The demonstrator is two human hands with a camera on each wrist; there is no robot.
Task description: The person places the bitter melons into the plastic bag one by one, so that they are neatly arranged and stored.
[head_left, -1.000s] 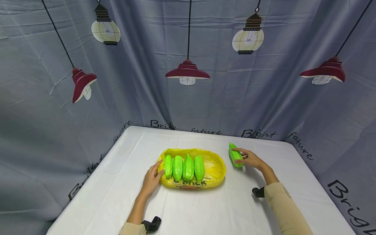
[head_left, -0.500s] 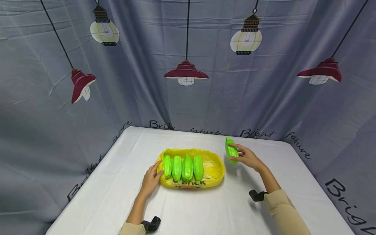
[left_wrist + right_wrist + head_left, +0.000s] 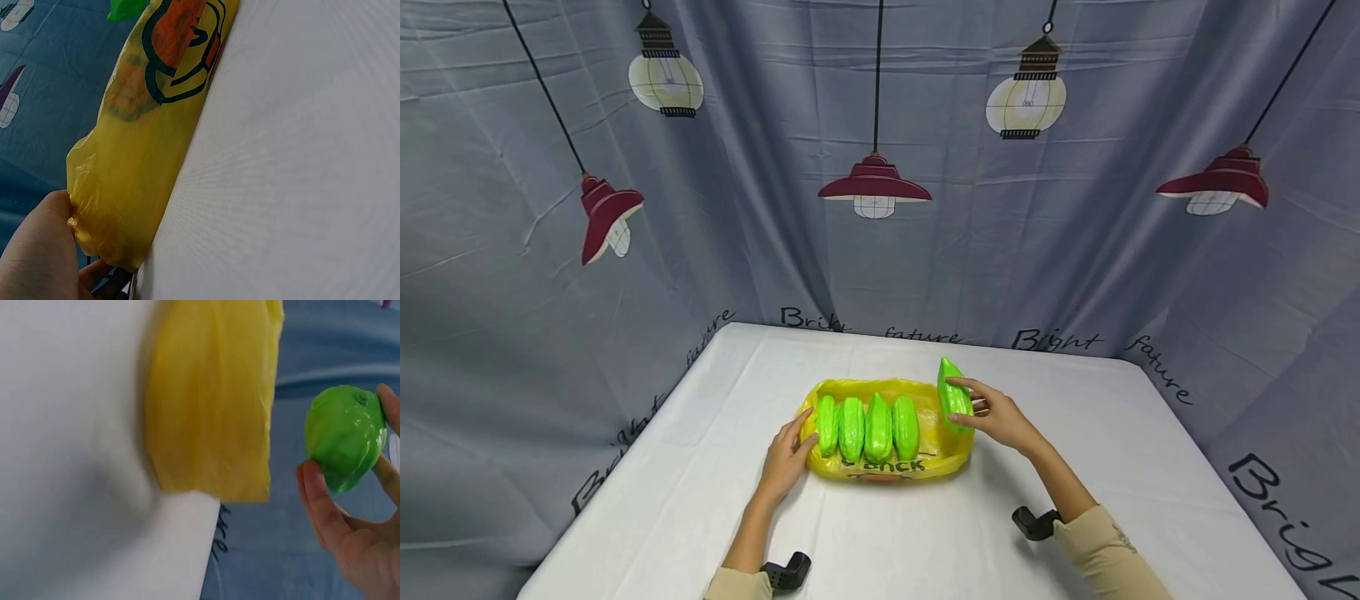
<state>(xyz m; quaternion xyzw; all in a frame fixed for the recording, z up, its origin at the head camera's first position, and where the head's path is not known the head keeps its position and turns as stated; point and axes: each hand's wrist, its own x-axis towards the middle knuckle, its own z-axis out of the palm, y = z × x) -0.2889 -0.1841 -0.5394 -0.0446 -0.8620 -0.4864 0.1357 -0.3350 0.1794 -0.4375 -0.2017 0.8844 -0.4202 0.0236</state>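
Note:
My right hand (image 3: 1002,421) pinches a bright green bitter melon (image 3: 953,395) between thumb and fingers, tilted over the right end of an oval yellow plastic bag (image 3: 886,478). In the right wrist view this glossy, ridged melon (image 3: 345,434) sits between the fingertips, higher than the bag's rim and apart from it. Several similar melons (image 3: 878,429) lie side by side in the left and middle of the bag. At the bag's left end, my left hand (image 3: 785,457) holds the edge, thumb on the near side; the left wrist view shows thumb and fingers around that corner (image 3: 103,234).
The bag stands on a table with a white cloth (image 3: 887,542). Grey-blue curtains (image 3: 737,208) with printed lamps and lettering surround the back and sides. Each wrist wears a black camera mount, such as the right one (image 3: 1034,523).
My right hand has lifted the bitter melon off the cloth on the right and carried it left over the bag's right end. The left hand stays at the bag's edge.

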